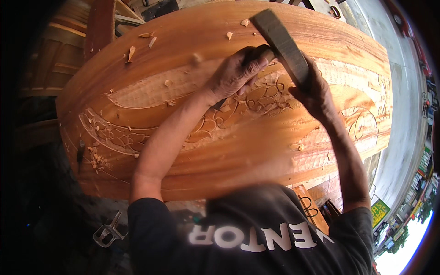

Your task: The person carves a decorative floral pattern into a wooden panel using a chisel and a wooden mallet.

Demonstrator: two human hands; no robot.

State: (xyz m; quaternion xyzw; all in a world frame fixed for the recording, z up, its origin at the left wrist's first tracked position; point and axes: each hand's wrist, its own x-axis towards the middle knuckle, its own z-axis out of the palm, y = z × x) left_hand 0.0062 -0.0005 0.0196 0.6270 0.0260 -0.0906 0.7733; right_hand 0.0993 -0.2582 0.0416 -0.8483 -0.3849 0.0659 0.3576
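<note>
My left hand (233,75) is wrapped round a carving chisel (264,52). The chisel's handle end points up to the right, and its dark blade shows below the hand, over the carved wood. In my right hand (317,94) is a wooden mallet (283,45), gripped at its lower end. The mallet's long block crosses in front of the chisel's handle end; I cannot tell whether they touch. Beneath both hands lies a large wooden panel (192,39) with curved edges. Scrolling leaf-like relief (266,98) and roughened recessed areas are cut into its face.
Wood shavings (130,54) are scattered over the panel, with a pile of chips (98,159) at its left end. Near that pile lies a slim dark tool (81,151). A metal frame-like object (109,233) stands below the panel's near edge. Pavement (405,105) runs along the right.
</note>
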